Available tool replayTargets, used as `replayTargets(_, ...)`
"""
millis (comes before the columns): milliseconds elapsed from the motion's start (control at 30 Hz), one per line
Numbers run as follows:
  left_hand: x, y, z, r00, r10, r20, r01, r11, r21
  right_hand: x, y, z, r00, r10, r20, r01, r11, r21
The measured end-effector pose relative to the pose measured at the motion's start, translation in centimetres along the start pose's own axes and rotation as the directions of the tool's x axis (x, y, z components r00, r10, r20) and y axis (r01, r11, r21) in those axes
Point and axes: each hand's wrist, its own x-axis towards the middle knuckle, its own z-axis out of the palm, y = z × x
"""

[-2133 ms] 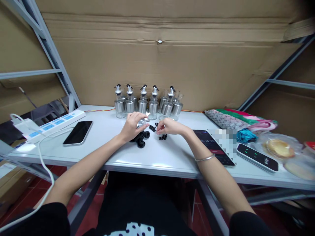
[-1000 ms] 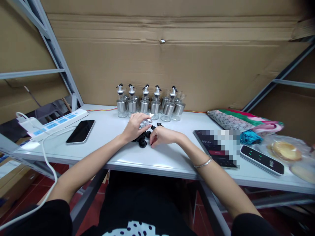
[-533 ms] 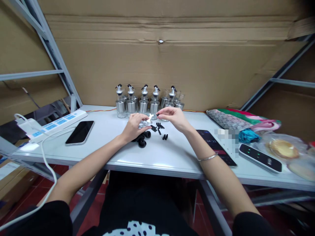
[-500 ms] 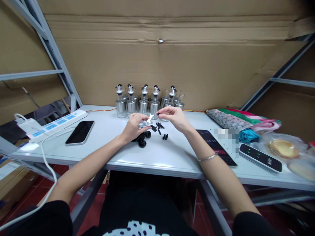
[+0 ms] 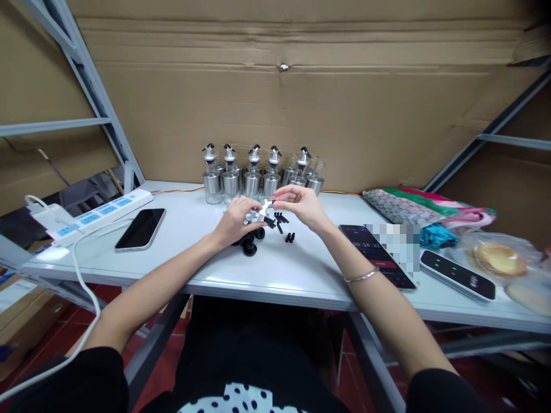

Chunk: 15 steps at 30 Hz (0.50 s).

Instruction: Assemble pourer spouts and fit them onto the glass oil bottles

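Observation:
My left hand [image 5: 239,219] is closed on a silver-white pourer spout [image 5: 265,209], held above the table. My right hand [image 5: 300,205] pinches a small dark piece against the spout's upper end; the fingers hide most of that piece. Below the hands lie several slim black flaps [image 5: 280,218], a few short black plugs [image 5: 290,237] and black rubber stoppers [image 5: 249,246]. More pale spout parts lie partly hidden behind my left fingers. Directly behind stands a group of glass bottles with steel sleeves [image 5: 231,182], several topped by silver pourers with black flaps [image 5: 254,152].
A power strip [image 5: 107,213] with a white cable and a phone [image 5: 141,229] lie left. To the right are a tablet showing a timer [image 5: 379,258], a black-and-white device [image 5: 457,275], a folded patterned cloth [image 5: 387,206] and bagged food [image 5: 499,259]. Cardboard [image 5: 275,115] walls the back.
My right hand has moved slightly left, bringing the small dark piece from just beside the spout to its upper end. My left hand keeps hold of the spout.

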Motion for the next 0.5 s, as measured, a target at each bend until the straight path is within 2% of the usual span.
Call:
replayTargets(67, 0.0, -0.1, -0.1, 1.0, -0.01, 0.0, 0.01, 1.0, -0.005, 0.0, 0.1, 0.1, 1.0, 0.005, 0.003, -0.005, 1.0, 0.023)
replayTargets(167, 0.1, -0.1, -0.2, 1.0, -0.017, -0.021, 0.017, 1.0, -0.005, 0.0, 0.3, 0.2, 0.998, 0.058, 0.029, -0.062, 0.986, 0.153)
replayTargets(233, 0.2, -0.1, -0.3, 0.999, -0.011, -0.04, 0.011, 1.0, -0.003, -0.1, 0.4, 0.4, 0.986, 0.135, 0.097, -0.155, 0.959, 0.239)
replayTargets(333, 0.2, 0.0, -0.4, 0.998, 0.029, -0.062, -0.03, 0.999, -0.019, -0.2, 0.6, 0.6, 0.949, 0.202, 0.243, -0.268, 0.923, 0.277)
replayTargets(400, 0.2, 0.1, -0.4, 0.998, 0.035, -0.06, -0.037, 0.999, -0.023, -0.3, 0.6, 0.8, 0.933, 0.202, 0.296, -0.29, 0.912, 0.29)
replayTargets(500, 0.1, 0.1, -0.4, 1.0, -0.002, -0.031, 0.002, 1.0, -0.005, -0.4, 0.5, 1.1, 0.931, 0.202, 0.305, -0.298, 0.901, 0.315)
